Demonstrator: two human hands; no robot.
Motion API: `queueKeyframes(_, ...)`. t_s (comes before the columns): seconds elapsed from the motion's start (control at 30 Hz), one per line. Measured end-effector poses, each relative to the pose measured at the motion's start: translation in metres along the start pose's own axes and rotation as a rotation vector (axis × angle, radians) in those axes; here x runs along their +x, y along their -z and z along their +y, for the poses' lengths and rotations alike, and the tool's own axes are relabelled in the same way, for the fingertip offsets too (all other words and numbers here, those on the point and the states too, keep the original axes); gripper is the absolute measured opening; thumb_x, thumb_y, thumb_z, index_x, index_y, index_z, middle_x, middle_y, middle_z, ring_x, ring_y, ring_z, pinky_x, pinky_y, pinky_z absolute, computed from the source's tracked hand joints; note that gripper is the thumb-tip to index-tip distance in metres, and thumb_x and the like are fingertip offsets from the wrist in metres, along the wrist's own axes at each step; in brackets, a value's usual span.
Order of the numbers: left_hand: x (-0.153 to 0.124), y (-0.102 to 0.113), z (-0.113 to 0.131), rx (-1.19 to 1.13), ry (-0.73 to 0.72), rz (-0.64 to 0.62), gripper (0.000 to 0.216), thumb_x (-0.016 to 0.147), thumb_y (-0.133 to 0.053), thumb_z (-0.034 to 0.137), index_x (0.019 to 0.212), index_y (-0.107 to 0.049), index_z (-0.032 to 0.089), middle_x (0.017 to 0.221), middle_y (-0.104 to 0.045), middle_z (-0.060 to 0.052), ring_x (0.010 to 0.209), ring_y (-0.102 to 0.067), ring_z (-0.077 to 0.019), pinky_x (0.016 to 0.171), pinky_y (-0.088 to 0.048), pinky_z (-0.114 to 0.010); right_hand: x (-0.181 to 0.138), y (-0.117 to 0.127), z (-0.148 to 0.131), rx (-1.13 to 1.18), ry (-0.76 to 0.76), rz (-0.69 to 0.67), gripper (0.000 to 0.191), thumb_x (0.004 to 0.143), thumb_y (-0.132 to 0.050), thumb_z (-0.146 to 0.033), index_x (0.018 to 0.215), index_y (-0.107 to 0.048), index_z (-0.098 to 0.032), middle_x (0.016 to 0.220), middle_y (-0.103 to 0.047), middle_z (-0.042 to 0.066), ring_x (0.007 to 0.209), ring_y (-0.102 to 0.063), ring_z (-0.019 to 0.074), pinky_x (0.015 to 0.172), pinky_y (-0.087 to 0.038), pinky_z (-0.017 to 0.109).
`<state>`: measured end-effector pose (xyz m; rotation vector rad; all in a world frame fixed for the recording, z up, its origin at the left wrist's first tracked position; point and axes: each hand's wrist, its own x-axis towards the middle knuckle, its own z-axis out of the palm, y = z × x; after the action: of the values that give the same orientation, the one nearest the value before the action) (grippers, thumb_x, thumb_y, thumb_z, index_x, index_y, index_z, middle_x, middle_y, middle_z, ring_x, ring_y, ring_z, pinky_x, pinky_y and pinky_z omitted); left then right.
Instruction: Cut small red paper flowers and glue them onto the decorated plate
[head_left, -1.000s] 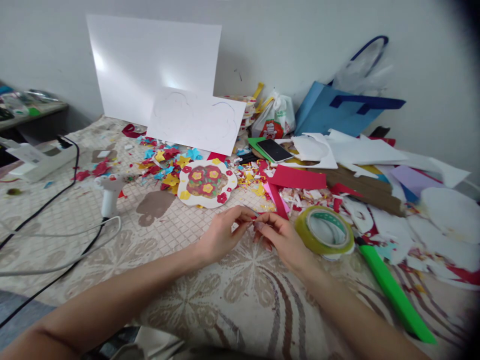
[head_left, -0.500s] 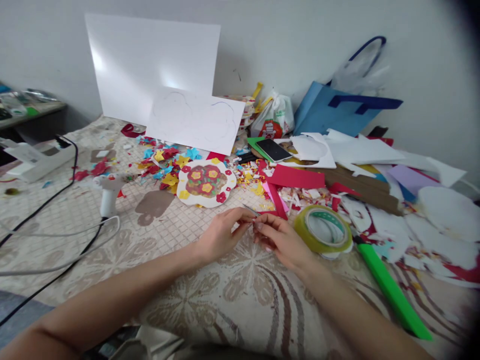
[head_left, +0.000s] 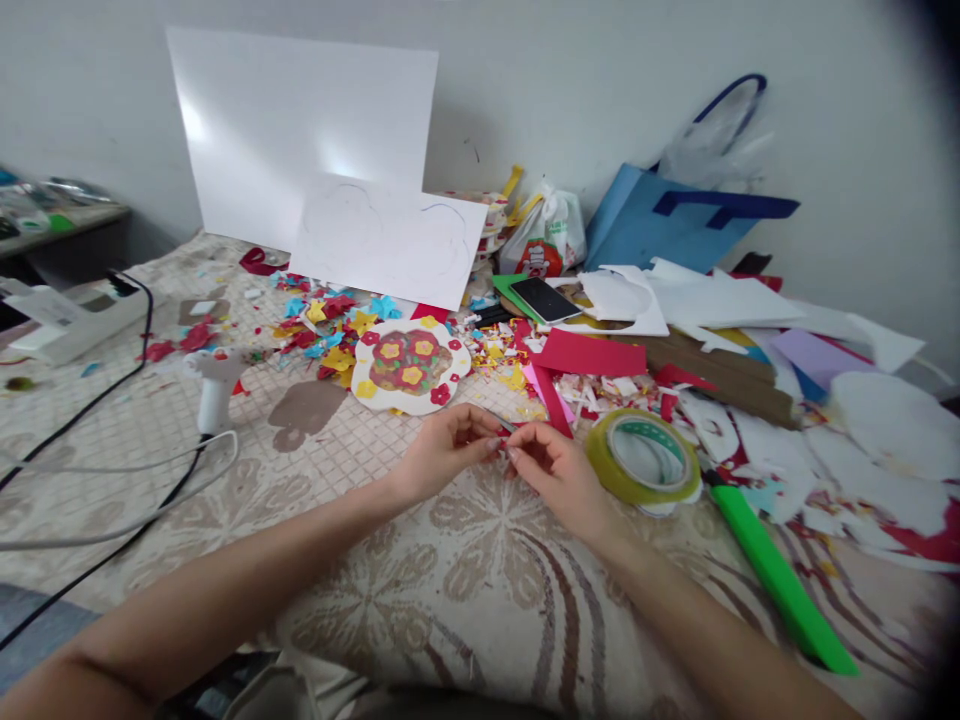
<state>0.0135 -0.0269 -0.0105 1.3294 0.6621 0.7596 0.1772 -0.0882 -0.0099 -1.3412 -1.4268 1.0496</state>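
Observation:
My left hand [head_left: 442, 455] and my right hand [head_left: 559, 475] meet fingertip to fingertip low over the patterned cloth [head_left: 465, 590]. Both pinch a small thin piece between them, too small to name. Just beyond the hands lies a white flower-shaped card [head_left: 409, 365] covered with red and yellow paper blossoms. A roll of clear tape [head_left: 645, 458] lies right beside my right hand.
Paper scraps [head_left: 330, 325] lie behind the card. A glue gun [head_left: 214, 385] with its cables lies at the left. A green strip [head_left: 780, 575], a phone [head_left: 546, 298], red sheets [head_left: 592, 352], a blue bag [head_left: 675, 225] and white boards [head_left: 300, 130] fill the right and back.
Both hands have stayed together, with only slight finger movement on the small piece. The view has drifted a little.

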Motion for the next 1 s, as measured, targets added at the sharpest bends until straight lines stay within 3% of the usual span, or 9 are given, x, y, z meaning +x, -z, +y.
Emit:
queueKeyframes(0.23, -0.0001, 0.0001, 0.0020, -0.123, 0.118, 0.029, 0.026, 0.069, -0.073, 0.024, 0.087, -0.058, 0.012, 0.078, -0.062, -0.001, 0.067, -0.059, -0.0089, 0.066, -0.048, -0.024, 0.0004, -0.0004, 0.0015, -0.029, 0.032, 0.013, 0.002, 0.081, -0.054, -0.022, 0.083, -0.055, -0.021, 0.074, -0.058, -0.001, 0.065, -0.058, 0.0141, 0.060, -0.043, 0.026)
queueKeyframes(0.5, 0.0005, 0.0020, -0.0004, -0.096, 0.072, 0.030, 0.025, 0.071, -0.070, 0.022, 0.090, -0.057, 0.012, 0.081, -0.060, -0.002, 0.070, -0.058, -0.0092, 0.066, -0.047, -0.024, 0.0013, -0.0019, 0.0067, 0.170, -0.156, -0.022, 0.012, 0.083, -0.055, -0.034, 0.083, -0.056, -0.022, 0.060, -0.061, -0.002, 0.044, -0.046, 0.0104, 0.041, -0.031, 0.022)
queueKeyframes(0.77, -0.0019, -0.0002, 0.0004, 0.040, -0.055, 0.004, 0.021, 0.073, -0.068, 0.020, 0.090, -0.057, 0.013, 0.082, -0.061, -0.004, 0.077, -0.059, -0.0121, 0.071, -0.048, -0.026, 0.0010, -0.0031, 0.0072, 0.236, -0.193, -0.022, 0.017, 0.080, -0.060, -0.038, 0.080, -0.057, -0.022, 0.059, -0.061, -0.002, 0.047, -0.047, 0.0105, 0.041, -0.031, 0.021)
queueKeyframes(1.0, -0.0012, 0.0012, -0.0016, -0.016, -0.016, 0.032, 0.024, 0.071, -0.070, 0.020, 0.091, -0.057, 0.013, 0.082, -0.061, -0.004, 0.075, -0.059, -0.0112, 0.069, -0.047, -0.025, 0.0012, -0.0037, 0.0098, 0.229, -0.186, -0.043, 0.016, 0.080, -0.060, -0.036, 0.081, -0.055, -0.021, 0.061, -0.061, -0.003, 0.044, -0.045, 0.0092, 0.042, -0.034, 0.021)
